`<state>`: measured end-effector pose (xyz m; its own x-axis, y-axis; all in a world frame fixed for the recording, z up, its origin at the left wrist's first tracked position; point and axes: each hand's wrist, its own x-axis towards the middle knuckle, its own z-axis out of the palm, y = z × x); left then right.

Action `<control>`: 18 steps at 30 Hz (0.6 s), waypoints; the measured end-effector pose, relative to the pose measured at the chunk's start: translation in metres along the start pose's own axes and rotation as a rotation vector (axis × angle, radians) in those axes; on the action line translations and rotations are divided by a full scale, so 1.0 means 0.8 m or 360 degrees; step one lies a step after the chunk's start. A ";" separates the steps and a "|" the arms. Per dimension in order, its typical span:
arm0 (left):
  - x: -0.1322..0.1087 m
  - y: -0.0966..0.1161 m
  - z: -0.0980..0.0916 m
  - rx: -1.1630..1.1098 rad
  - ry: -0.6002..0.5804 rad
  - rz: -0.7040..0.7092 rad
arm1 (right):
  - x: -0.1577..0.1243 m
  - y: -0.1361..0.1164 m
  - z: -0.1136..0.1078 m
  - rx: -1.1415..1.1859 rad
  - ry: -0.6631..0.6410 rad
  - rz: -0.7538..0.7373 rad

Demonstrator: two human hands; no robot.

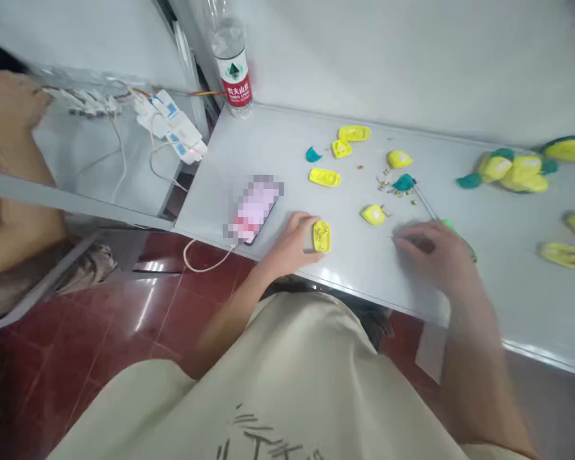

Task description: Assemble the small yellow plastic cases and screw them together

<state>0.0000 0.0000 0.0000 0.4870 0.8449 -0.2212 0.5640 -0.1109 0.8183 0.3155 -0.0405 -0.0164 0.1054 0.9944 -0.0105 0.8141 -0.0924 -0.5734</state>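
Left hand [294, 243] clenched a yellow plastic shell [322, 236] near the edge of a white bench [268, 150], a firm hold that kept it steady | Right hand [434, 252], blurred, beside a green-handled screwdriver [429, 206], grip unclear | Loose screws [386, 185] lay scattered nearby

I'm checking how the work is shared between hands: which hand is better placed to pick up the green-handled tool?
Probably the right hand: it sits right beside the green-handled tool, though blur hides whether it holds anything. The left hand is gripping a yellow plastic shell and lies farther away.
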 end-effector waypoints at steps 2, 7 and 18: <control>-0.001 -0.004 0.001 -0.0013 0.0008 0.0021 | 0.002 -0.007 -0.004 0.0025 0.0057 0.0125; -0.002 -0.008 0.002 -0.0024 0.0016 0.0045 | 0.022 -0.026 -0.015 0.0063 0.0162 0.0193; -0.003 -0.010 0.009 -0.0039 0.0103 0.0044 | 0.038 -0.072 0.029 0.0069 -0.0156 -0.0123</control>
<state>-0.0004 -0.0048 -0.0101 0.4574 0.8739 -0.1643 0.5344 -0.1224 0.8363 0.2585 -0.0040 -0.0022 -0.0146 0.9990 -0.0434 0.7921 -0.0149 -0.6102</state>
